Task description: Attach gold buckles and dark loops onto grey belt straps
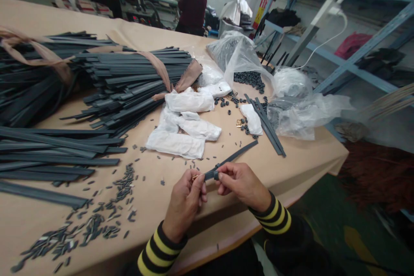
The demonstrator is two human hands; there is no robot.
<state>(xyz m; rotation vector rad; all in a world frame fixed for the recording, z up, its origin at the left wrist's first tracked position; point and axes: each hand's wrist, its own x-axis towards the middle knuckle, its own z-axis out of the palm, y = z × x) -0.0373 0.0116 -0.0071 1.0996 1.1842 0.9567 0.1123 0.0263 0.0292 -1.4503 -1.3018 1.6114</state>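
Room: a workroom with a brown-covered tabletop; at 12 o'clock, beyond it, stands a person in a dark red top, and at 2 o'clock a blue shelf rack.
Left hand: thumb and fingers drawn together in a pinch on the near end of a dark strip, with a small brass-coloured bit showing at the fingertips.
Right hand: thumb and forefinger pinched on a small dark fitting around or against the strip; which, I cannot tell.
Strip's place: between both hands, over the tabletop's near edge.
Possible trouble: the brass-coloured bit could drop if the left pinch loosens, and the fitting could twist or slide under uneven pressure from the right fingertips.
Strip's line: long axis from 8 to 2 o'clock, the free end pointing to 2.
Close around: white packets at 11 o'clock, loose strips at 2, small dark pieces strewn at 9.
Farther out: a tied bundle of strips between 10 and 11, a clear bag spilling dark fittings towards 1.
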